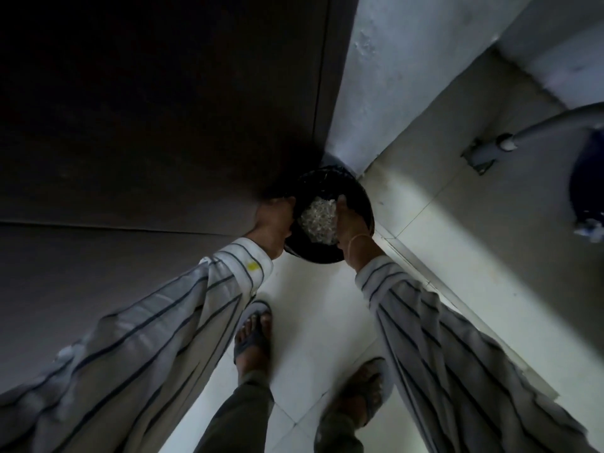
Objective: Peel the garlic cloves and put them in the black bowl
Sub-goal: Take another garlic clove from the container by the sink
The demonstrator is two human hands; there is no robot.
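I hold the black bowl (327, 186) up. My left hand (274, 223) curls round one side, my right hand (352, 228) round the other. White bits (318, 219) lie inside.

One wide-angle view, worn on the head, looks steeply down along two striped grey sleeves (157, 325); round black bowl (322, 255) far centre, sandalled feet (253, 335) near, on pale tiled floor (310, 308).

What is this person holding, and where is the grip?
A bowl, held by its rim: left hand on the left side, right hand on the right, thumb inside.
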